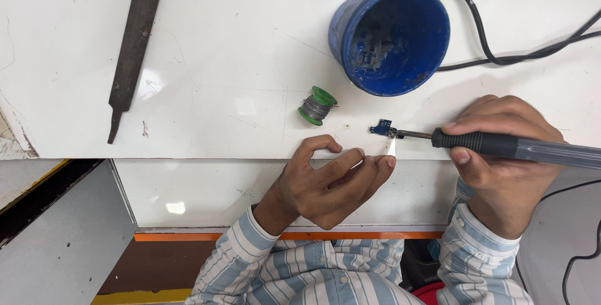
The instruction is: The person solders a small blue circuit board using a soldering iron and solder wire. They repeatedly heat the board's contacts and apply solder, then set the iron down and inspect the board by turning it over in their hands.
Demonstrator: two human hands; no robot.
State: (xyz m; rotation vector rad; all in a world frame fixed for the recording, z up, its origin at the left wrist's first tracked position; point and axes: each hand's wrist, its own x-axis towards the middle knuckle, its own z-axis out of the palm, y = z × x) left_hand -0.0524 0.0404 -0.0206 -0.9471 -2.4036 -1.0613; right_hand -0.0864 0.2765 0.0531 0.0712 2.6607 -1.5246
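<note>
Small blue circuit board [380,127] lies on the white table [238,86] edge, left of the right hand [501,155] fisted round a black-handled soldering iron [494,144], axis horizontal, tip touching; left hand [325,183], just below, pinches a thin white sliver [392,147].

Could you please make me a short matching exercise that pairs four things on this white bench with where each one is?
Things:
1. metal file
2. blue bucket
3. solder spool
4. soldering iron

Places:
A. gripped in the right hand
B. far left, lying at a slant
C. top middle, on its side, opening towards the camera
D. just above the left hand

Pairs: 1-B, 2-C, 3-D, 4-A
</note>
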